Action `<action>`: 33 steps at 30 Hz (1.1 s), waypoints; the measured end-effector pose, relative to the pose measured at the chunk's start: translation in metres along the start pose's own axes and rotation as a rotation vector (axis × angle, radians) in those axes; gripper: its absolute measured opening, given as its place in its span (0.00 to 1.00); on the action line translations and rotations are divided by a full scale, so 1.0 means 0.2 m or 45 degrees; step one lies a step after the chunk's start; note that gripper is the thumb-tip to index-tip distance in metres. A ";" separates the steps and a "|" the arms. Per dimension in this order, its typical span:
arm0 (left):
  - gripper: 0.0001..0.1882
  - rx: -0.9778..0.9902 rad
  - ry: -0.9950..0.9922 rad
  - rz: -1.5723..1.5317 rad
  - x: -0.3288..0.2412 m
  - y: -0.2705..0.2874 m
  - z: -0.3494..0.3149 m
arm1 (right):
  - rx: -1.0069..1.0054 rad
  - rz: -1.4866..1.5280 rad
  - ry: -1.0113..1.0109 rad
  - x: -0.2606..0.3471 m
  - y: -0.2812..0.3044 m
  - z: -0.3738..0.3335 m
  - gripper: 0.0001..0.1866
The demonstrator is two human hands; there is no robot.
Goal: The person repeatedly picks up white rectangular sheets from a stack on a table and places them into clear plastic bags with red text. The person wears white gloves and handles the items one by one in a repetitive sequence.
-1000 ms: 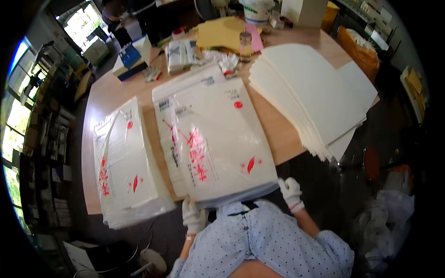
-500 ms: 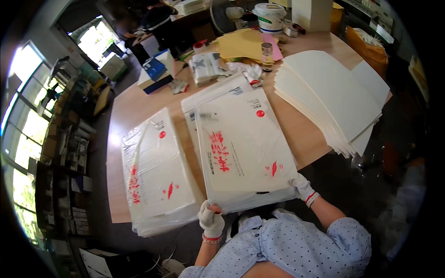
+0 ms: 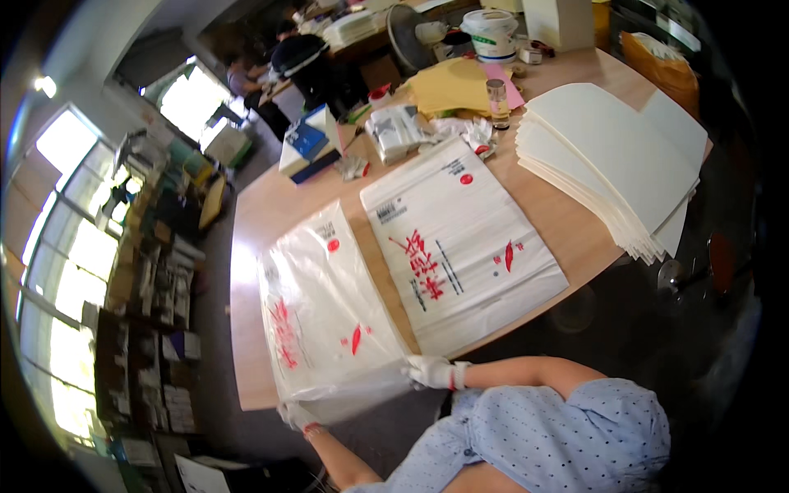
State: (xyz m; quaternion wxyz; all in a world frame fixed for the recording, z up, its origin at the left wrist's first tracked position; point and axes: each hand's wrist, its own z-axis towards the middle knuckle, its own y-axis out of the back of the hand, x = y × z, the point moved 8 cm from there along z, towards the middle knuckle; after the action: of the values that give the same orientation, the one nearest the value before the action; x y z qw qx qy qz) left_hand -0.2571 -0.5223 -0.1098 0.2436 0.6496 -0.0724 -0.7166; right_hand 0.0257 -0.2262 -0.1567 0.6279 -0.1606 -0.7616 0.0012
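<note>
A clear plastic bag (image 3: 325, 283) with red and black print and a pale sheet inside lies on top of the pile at the left of the table. My left hand (image 3: 294, 416), in a white knit glove, is closed on its near left corner. At the near right corner, my right hand (image 3: 429, 372), gloved likewise, pinches the same bag. The bag's near edge hangs past the table edge. Beside it on the right lies a flat stack of similar printed plastic bags (image 3: 468, 263), touched by neither hand.
White sheets (image 3: 608, 156) lie fanned out at the right. Farther back are a glass jar (image 3: 497, 105), yellow papers (image 3: 448, 86), a white bucket (image 3: 491, 37), a blue-and-white box (image 3: 311, 144) and crumpled gloves (image 3: 475, 135). A stool (image 3: 719, 263) stands at right; people work at the back.
Both hands have moved left, carrying the filled bag from the right stack onto the left pile. The bags beneath it on the right are now uncovered. The view has shifted.
</note>
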 end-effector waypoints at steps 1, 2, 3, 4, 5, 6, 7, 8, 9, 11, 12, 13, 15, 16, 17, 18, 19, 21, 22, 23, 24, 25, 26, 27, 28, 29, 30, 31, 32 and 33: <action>0.19 -0.172 -0.234 0.042 -0.23 -0.02 -0.05 | -0.016 0.005 0.129 -0.02 0.02 -0.03 0.15; 0.20 -0.308 -0.461 0.096 -0.57 -0.06 -0.27 | -0.093 -0.219 -0.062 -0.03 0.11 -0.10 0.16; 0.18 -0.250 -0.586 -0.046 -0.73 -0.14 -0.42 | -0.050 -0.143 -0.183 -0.08 0.18 -0.17 0.17; 0.17 0.033 -0.584 -0.278 -0.80 -0.32 -0.56 | -0.011 -0.074 -0.311 -0.14 0.25 -0.26 0.17; 0.16 0.389 -0.497 -0.475 -0.82 -0.54 -0.74 | 0.031 0.005 -0.434 -0.20 0.32 -0.35 0.18; 0.14 0.779 -0.360 -0.604 -0.82 -0.78 -0.96 | -0.061 0.048 -0.451 -0.26 0.43 -0.45 0.18; 0.13 1.146 -0.206 -0.644 -0.80 -0.99 -1.23 | -0.142 0.080 -0.454 -0.30 0.54 -0.54 0.18; 0.12 1.463 -0.089 -0.612 -0.78 -1.17 -1.50 | -0.308 -0.055 -0.441 -0.34 0.68 -0.63 0.17; 0.13 1.742 0.572 -0.558 -0.75 -1.35 -1.80 | -0.466 -0.191 -0.435 -0.36 0.79 -0.73 0.16; 0.12 1.213 -1.498 0.116 -1.00 -1.37 -2.13 | -0.634 -0.403 -0.308 -0.27 0.97 -0.93 0.15; 0.11 1.223 -1.416 0.251 -0.95 -1.46 -2.16 | -0.777 -0.217 -0.373 -0.31 1.03 -1.02 0.14; 0.11 1.227 -1.337 0.387 -0.90 -1.54 -2.18 | -0.916 -0.024 -0.429 -0.34 1.08 -1.11 0.14; 0.10 1.307 -1.212 0.478 -0.80 -1.66 -2.20 | -0.986 0.063 -0.379 -0.39 1.14 -1.19 0.12; 0.09 1.385 -1.174 0.440 -0.78 -1.71 -2.16 | -0.977 0.091 -0.369 -0.38 1.14 -1.21 0.12; 0.09 1.461 -1.131 0.402 -0.75 -1.74 -2.13 | -0.966 0.114 -0.361 -0.37 1.14 -1.23 0.12; 0.15 1.464 -1.192 0.380 -0.79 -1.74 -2.11 | -0.921 0.067 -0.371 -0.33 1.12 -1.20 0.12; 0.15 1.606 -1.073 0.411 -0.79 -1.77 -2.10 | -0.807 0.098 -0.349 -0.32 1.12 -1.13 0.13; 0.17 1.863 -0.800 0.487 -0.78 -1.78 -2.08 | -0.684 0.247 -0.345 -0.22 1.10 -0.99 0.14; 0.17 1.833 -0.887 0.473 -0.86 -1.76 -2.08 | -0.506 0.562 -0.211 -0.26 1.09 -0.85 0.14; 0.17 1.809 -0.977 0.453 -0.94 -1.74 -2.11 | -0.321 0.864 -0.070 -0.28 1.08 -0.73 0.15; 0.17 1.762 -1.046 0.430 -1.01 -1.72 -2.11 | -0.476 0.847 -0.004 -0.23 1.12 -0.64 0.16; 0.17 1.710 -1.111 0.402 -1.07 -1.72 -2.10 | -0.627 0.822 0.062 -0.13 1.15 -0.54 0.16; 0.16 1.812 -0.914 0.346 -1.04 -1.77 -2.08 | -0.781 0.794 0.131 -0.05 1.19 -0.50 0.16; 0.14 1.907 -0.713 0.285 -0.96 -1.83 -2.04 | -0.859 0.727 0.081 -0.06 1.23 -0.48 0.15; 0.13 1.988 -0.514 0.222 -0.96 -1.86 -2.01 | -0.932 0.661 0.036 -0.05 1.27 -0.44 0.14; 0.12 2.110 -0.419 0.113 -0.97 -1.87 -2.01 | -1.001 0.595 -0.007 -0.03 1.31 -0.41 0.14; 0.11 2.205 -0.304 -0.003 -0.99 -1.83 -1.99 | -0.983 0.777 0.135 0.09 1.26 -0.47 0.13; 0.10 2.322 -0.208 -0.126 -1.06 -1.78 -2.01 | -0.902 0.833 0.128 0.06 1.28 -0.49 0.13; 0.12 2.388 -0.453 0.061 -1.11 -1.75 -2.02 | -0.817 0.880 0.111 0.00 1.28 -0.52 0.13; 0.12 2.335 -0.447 0.041 -1.10 -1.78 -1.99 | -0.714 0.939 0.057 -0.04 1.25 -0.51 0.13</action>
State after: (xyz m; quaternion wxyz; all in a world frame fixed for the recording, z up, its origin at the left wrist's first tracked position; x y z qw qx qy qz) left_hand 0.0458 -0.0302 -0.1196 -0.3689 0.4695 -0.6545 -0.4638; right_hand 0.1859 -0.0116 -0.1930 0.5340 -0.5844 -0.6108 0.0149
